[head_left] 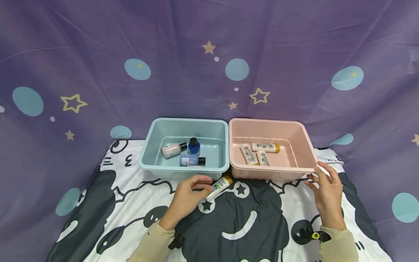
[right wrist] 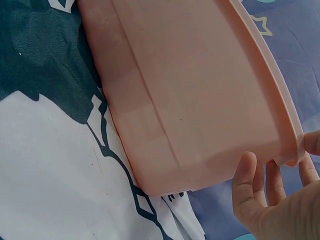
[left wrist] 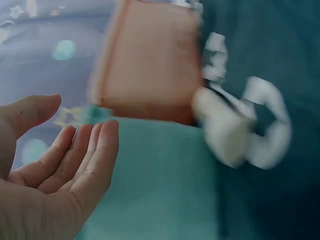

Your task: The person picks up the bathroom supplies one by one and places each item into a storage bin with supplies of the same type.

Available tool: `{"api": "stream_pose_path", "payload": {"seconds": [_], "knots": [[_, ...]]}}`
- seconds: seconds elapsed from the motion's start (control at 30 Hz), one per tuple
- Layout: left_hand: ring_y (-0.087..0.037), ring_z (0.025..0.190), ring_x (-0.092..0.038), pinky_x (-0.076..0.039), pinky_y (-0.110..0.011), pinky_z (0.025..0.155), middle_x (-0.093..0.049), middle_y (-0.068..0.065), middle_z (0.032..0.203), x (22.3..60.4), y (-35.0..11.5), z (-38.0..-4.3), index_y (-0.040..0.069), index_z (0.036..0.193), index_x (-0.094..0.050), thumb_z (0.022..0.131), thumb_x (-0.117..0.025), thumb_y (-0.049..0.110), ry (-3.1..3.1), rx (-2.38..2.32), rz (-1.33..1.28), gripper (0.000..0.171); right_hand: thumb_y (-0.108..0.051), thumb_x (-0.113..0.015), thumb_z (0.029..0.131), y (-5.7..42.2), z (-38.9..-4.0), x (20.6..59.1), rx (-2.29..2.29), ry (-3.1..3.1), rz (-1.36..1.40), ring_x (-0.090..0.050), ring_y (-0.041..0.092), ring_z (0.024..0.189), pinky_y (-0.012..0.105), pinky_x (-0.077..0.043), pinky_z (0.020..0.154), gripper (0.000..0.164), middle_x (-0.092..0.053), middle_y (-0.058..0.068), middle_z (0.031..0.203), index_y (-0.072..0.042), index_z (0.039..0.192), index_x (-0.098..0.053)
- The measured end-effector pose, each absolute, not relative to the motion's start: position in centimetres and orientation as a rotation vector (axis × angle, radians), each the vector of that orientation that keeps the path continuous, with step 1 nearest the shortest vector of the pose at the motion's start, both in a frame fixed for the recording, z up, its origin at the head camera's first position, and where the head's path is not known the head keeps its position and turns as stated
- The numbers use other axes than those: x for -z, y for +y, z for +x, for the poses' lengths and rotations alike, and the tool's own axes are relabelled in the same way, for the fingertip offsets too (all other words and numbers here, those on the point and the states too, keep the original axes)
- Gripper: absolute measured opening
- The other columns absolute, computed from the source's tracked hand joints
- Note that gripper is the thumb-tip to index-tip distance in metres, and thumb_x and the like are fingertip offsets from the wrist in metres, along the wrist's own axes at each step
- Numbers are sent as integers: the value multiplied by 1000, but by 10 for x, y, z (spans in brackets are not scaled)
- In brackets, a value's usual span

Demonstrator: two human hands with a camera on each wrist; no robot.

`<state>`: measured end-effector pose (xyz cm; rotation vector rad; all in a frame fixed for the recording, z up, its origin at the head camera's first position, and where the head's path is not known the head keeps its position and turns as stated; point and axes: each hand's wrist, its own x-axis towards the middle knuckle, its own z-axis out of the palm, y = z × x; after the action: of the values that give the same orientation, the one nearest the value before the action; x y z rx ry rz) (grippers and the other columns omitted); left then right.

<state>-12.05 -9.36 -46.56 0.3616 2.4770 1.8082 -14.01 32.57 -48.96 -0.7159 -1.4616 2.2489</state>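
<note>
A white tube with a yellow cap (head_left: 218,188) lies on the patterned cloth in front of the two bins. My left hand (head_left: 191,196) is beside it; in the left wrist view its fingers (left wrist: 102,155) are loosely bent with nothing between them and the thumb, and the blurred tube (left wrist: 227,132) lies apart from them. At the front right corner of the pink bin (head_left: 275,171), my right hand (head_left: 328,193) holds the rim, fingertips (right wrist: 275,182) under its edge. Similar tubes (head_left: 265,147) lie inside this bin.
A light blue bin (head_left: 183,174) stands left of the pink one, side by side. It contains a pale pink bottle (head_left: 171,150), a dark blue bottle (head_left: 194,147) and a light blue bottle (head_left: 189,160). A purple curtain (head_left: 183,47) hangs behind both bins.
</note>
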Motion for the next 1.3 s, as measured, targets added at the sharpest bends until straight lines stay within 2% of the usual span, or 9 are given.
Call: {"api": "stream_pose_path", "payload": {"seconds": [0.2,0.37,0.6,0.97,1.17,1.3], "knots": [[-15,90,-71,-57,-26,75,-72,-7,105,506,-100,-129,9,112,-73,91,-77,17,2601,-1632,301,23,-12,-77,91,327,-140,488,-2269,-1447,-710,-68,21,75,34,-60,56,41,-63,7,110,-10,129,-63],[-19,89,-70,-58,-32,75,-71,-10,105,524,-105,-135,2,114,-71,91,-76,17,2603,-1563,266,27,-14,-77,91,326,-140,490,-2265,-1467,-706,-68,21,76,34,-60,57,42,-62,7,112,-10,131,-62],[-22,91,-69,-57,-34,78,-70,-9,108,541,-106,-143,2,116,-70,91,-75,17,2647,-1453,286,30,-15,-77,91,325,-140,491,-2245,-1476,-714,-67,21,76,33,-60,56,43,-62,8,113,-10,130,-62],[-14,79,-67,-54,-25,67,-72,-6,95,545,-95,-141,0,109,-72,83,-82,15,2789,-1236,422,32,-14,-76,91,326,-141,490,-2237,-1472,-714,-68,21,76,33,-60,56,42,-61,9,115,-10,130,-62],[-12,73,-60,-48,-25,61,-66,-2,85,545,-91,-137,2,105,-72,78,-85,15,2904,-1092,523,32,-14,-76,91,325,-141,490,-2239,-1474,-713,-68,21,75,33,-60,56,41,-62,8,114,-10,130,-62],[-11,72,-58,-48,-25,61,-63,-2,84,546,-89,-135,3,104,-72,76,-86,12,2922,-1114,558,33,-14,-76,91,326,-141,491,-2238,-1477,-714,-68,21,76,33,-60,56,41,-61,9,116,-11,130,-62]]}}
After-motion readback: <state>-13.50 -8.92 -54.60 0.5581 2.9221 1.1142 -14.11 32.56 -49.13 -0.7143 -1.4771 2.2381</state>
